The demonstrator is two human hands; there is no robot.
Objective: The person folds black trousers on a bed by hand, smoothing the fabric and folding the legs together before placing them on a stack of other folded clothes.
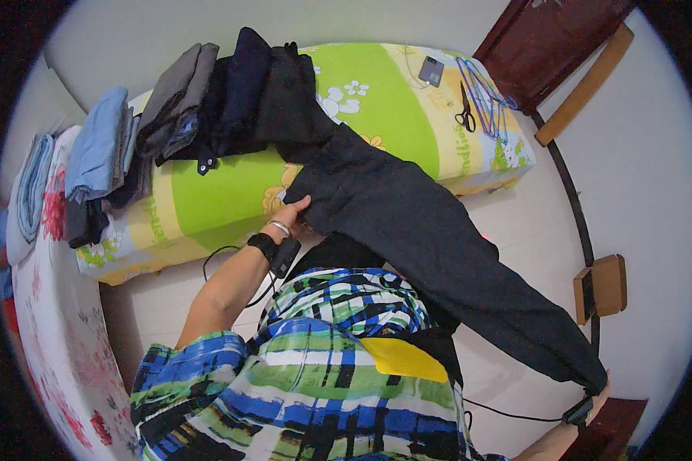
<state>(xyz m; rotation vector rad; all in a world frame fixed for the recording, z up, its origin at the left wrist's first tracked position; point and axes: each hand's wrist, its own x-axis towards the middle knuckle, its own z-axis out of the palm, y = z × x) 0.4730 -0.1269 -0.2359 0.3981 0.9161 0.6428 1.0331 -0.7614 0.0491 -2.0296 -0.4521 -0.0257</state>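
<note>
A pair of dark trousers (415, 225) stretches diagonally from the bed across the front of my body to the lower right. My left hand (293, 216) grips the near edge of the cloth beside the bed; its fingers are partly hidden under the fabric. Far out at the right, my right hand (598, 397) holds the gathered end of the cloth, most of that hand being hidden behind it. The upper end of the trousers meets a pile of dark folded clothes (245, 104) on the bed, and where one ends and the other begins is hard to tell.
On the bed (398, 92) lie black scissors (465, 109), several hangers (490, 98) and a grey device with a cable (431, 71). Folded grey trousers (179, 98) and light blue clothes (98, 144) are stacked at left. An open cardboard box (608, 285) stands by the right wall.
</note>
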